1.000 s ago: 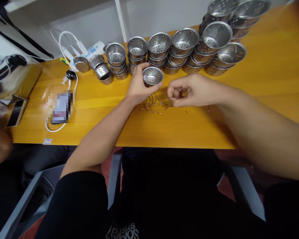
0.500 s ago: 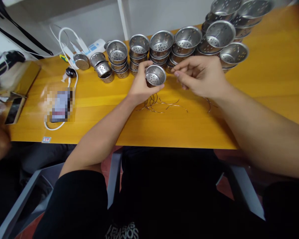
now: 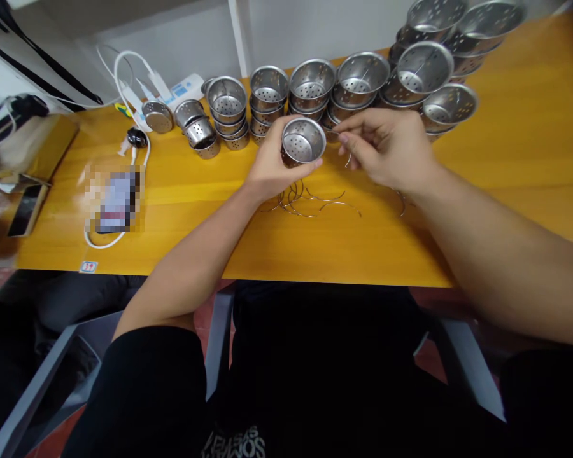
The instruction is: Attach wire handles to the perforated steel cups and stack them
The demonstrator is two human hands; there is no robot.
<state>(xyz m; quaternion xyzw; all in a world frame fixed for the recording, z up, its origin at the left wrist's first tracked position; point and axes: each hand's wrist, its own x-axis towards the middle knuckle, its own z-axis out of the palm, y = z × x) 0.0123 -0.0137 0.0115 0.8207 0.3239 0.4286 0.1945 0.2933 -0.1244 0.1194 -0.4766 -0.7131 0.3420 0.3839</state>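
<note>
My left hand (image 3: 272, 158) is closed round a small perforated metal cup (image 3: 304, 141), tilted so its open mouth and the holes in its bottom face me. Just to the right, my right hand (image 3: 382, 145) pinches a thin curved wire (image 3: 348, 160) between thumb and fingers. A gap remains between this wire and the cup's rim. Below the hands, several loose curved wires (image 3: 293, 200) lie on the yellow table (image 3: 334, 254). One more wire (image 3: 403, 203) lies under my right wrist, partly hidden.
Stacks of perforated metal cups (image 3: 312, 83) line the back of the table, rising higher at the right (image 3: 424, 70). On the left are a power strip (image 3: 186, 89), a white cable (image 3: 148, 152) and a blurred-out device (image 3: 118, 200). Part of another person shows at the far left edge.
The cup in my left hand has shifted slightly right and tilted a little more toward me. The wire in my right hand shows more clearly. The other person's arm has drawn back leftward.
</note>
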